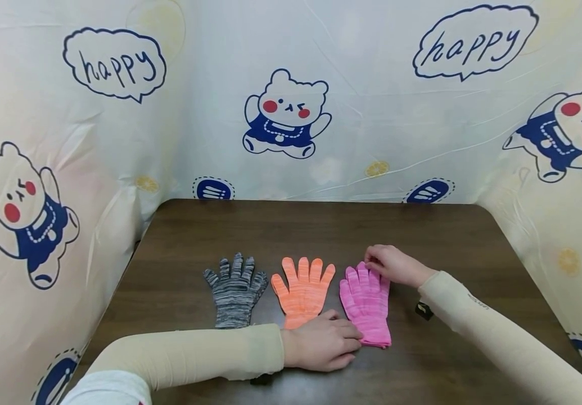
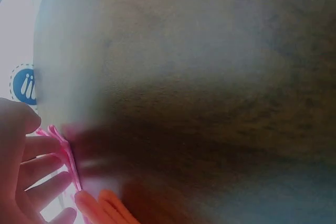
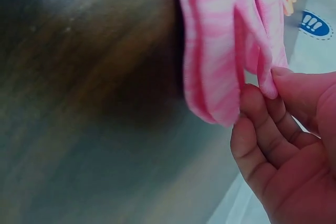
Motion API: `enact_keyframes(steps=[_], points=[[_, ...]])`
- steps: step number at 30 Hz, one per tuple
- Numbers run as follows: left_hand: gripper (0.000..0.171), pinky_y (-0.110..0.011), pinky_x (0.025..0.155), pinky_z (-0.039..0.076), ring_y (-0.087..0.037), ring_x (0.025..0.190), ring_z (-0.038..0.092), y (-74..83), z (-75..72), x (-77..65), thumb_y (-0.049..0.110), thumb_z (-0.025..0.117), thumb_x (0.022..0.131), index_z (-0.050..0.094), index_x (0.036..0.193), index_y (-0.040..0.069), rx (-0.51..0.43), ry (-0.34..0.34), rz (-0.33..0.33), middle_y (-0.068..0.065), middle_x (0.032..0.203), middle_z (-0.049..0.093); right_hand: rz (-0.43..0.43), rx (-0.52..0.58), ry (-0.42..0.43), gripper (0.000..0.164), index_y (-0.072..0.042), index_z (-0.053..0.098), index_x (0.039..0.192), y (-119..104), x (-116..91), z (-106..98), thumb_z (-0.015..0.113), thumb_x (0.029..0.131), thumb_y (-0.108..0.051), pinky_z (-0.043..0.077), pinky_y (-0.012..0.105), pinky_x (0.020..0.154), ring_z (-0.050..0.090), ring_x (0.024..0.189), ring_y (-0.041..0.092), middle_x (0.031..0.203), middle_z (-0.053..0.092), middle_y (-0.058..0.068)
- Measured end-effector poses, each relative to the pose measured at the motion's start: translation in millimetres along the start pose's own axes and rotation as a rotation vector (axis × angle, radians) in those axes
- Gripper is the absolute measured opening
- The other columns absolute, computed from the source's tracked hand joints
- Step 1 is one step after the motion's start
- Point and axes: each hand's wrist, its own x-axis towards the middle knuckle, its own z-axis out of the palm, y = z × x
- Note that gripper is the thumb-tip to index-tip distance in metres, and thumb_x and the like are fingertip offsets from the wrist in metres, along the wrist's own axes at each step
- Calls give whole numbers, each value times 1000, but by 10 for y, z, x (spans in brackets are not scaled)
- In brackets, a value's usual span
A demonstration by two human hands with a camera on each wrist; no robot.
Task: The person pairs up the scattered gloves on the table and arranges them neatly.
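Observation:
A pink knitted glove (image 1: 366,306) lies on the brown table with its fingers toward the far edge. My right hand (image 1: 396,263) is at those fingers; in the right wrist view its thumb and fingers pinch the tip of one glove finger (image 3: 269,85). At the cuff's near left corner rests my left hand (image 1: 323,344), its fingers loosely extended and touching the pink edge (image 2: 71,163). Left of the pink glove lies an orange glove (image 1: 303,289), its cuff partly hidden behind the left hand. Farther left is a grey and black glove (image 1: 234,295), cuff hidden by the left sleeve.
The dark wooden table (image 1: 321,225) has rounded far corners. A pale cloth (image 1: 371,124) printed with bears and the word happy hangs behind it and along both sides. The left forearm crosses low in front of the gloves.

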Motion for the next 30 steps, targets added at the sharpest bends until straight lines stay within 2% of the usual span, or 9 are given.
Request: enact_keyframes(steps=[7, 14, 17, 23, 30], points=[[31, -29, 102, 42, -6, 130, 55, 23, 24, 25, 38, 52, 108, 70, 131, 27, 28, 15, 12, 10, 137, 65, -8, -28, 24, 4, -15, 68, 99, 93, -14, 71, 71, 99, -17, 54, 28, 72, 55, 78, 13, 88, 62, -4], [37, -29, 100, 44, -6, 121, 59, 19, 64, 49, 35, 53, 108, 60, 142, 24, -2, 51, -33, 12, 127, 67, -26, -39, 82, 6, -13, 69, 100, 193, -89, 47, 71, 99, -18, 55, 32, 74, 56, 80, 13, 90, 63, -3], [35, -28, 97, 44, -5, 119, 59, 10, 79, 54, 34, 54, 107, 62, 140, 24, -2, 63, -38, 13, 126, 67, -26, -45, 77, 6, -13, 69, 100, 225, -140, 24, 70, 100, -18, 56, 34, 76, 56, 80, 13, 90, 64, -3], [32, -27, 94, 43, -6, 122, 55, -3, 84, 75, 35, 54, 108, 66, 136, 27, -9, 42, -31, 13, 128, 64, 16, -38, 48, 7, -10, 70, 102, 269, -248, -33, 69, 100, -17, 56, 37, 78, 57, 80, 14, 90, 64, -1], [23, -25, 93, 44, -7, 111, 56, -14, 107, 165, 35, 57, 107, 68, 125, 26, -27, 74, -64, 10, 116, 62, 52, 19, 10, 6, -11, 67, 97, 299, -317, -42, 71, 98, -17, 54, 33, 73, 56, 76, 13, 84, 63, -3]])
